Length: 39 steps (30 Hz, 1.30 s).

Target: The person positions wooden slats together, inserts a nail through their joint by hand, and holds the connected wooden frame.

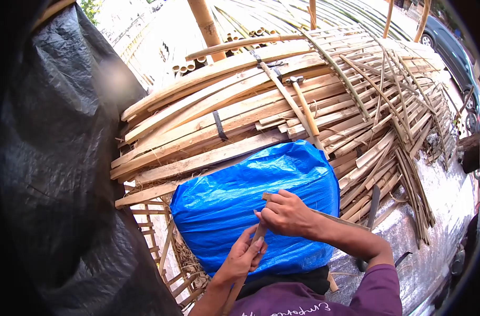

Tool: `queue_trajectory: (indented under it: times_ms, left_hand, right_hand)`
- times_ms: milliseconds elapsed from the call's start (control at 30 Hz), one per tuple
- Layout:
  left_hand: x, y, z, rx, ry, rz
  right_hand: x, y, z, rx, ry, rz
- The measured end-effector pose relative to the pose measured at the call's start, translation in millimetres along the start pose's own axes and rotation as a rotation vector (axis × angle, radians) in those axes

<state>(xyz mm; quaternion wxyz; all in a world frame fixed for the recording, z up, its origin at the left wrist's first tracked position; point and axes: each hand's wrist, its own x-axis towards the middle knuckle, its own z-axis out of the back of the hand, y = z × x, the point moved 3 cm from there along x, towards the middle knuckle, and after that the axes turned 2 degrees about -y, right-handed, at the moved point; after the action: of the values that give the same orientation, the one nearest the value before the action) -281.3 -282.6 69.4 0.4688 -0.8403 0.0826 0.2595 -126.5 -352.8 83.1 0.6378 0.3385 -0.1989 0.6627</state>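
Observation:
My left hand (245, 253) is closed around a bamboo strip (234, 295), which slants from the bottom of the view up toward my other hand. My right hand (288, 213) makes a fist just above the strip's upper end. A long, thin, wooden-looking piece (340, 219) runs through that fist: a short tan end sticks out at the left, and the rest passes behind my forearm. Whether it carries a blade is hidden. Under both hands, a crinkled blue plastic sheet (224, 210) covers my lap.
Split bamboo slats (198, 131) lie piled ahead. On them rest a hammer (304, 108) and a black strap (219, 125). A dark flat blade (374, 205) lies at the right, near a silvery sheet (434, 253). Black tarp (66, 158) hangs at left; a car (450, 52) stands far right.

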Motion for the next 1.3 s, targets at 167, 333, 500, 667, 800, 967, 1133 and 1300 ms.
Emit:
queue_trajectory:
  times_ms: [167,333,500,667,800,967,1133,1300]
  left_hand:
    - [6,-3,-2,0.017,0.036,0.014]
    - [6,-6,-3,0.023,0.018,0.004]
    - [7,5,5,-0.029,0.046,0.070]
    - [11,4,5,-0.053,0.021,0.064]
    - [8,16,10,-0.099,0.053,0.106]
    - [5,13,10,-0.092,0.050,0.092]
    - [7,4,8,-0.099,0.002,0.066]
    - [7,11,8,-0.067,-0.050,0.034]
  right_hand:
    - [-3,-2,5,0.022,0.108,-0.028]
    - [12,-8,13,0.035,0.187,-0.039]
    - [-7,-3,-3,0.002,0.102,0.049]
    - [1,-10,-1,0.049,0.206,-0.041]
    - [-15,-1,-11,0.027,0.111,0.051]
    - [-7,2,-4,0.041,0.175,0.003]
    - [7,-5,-6,0.027,0.172,-0.003]
    - [-3,-11,-21,0.040,0.037,0.025]
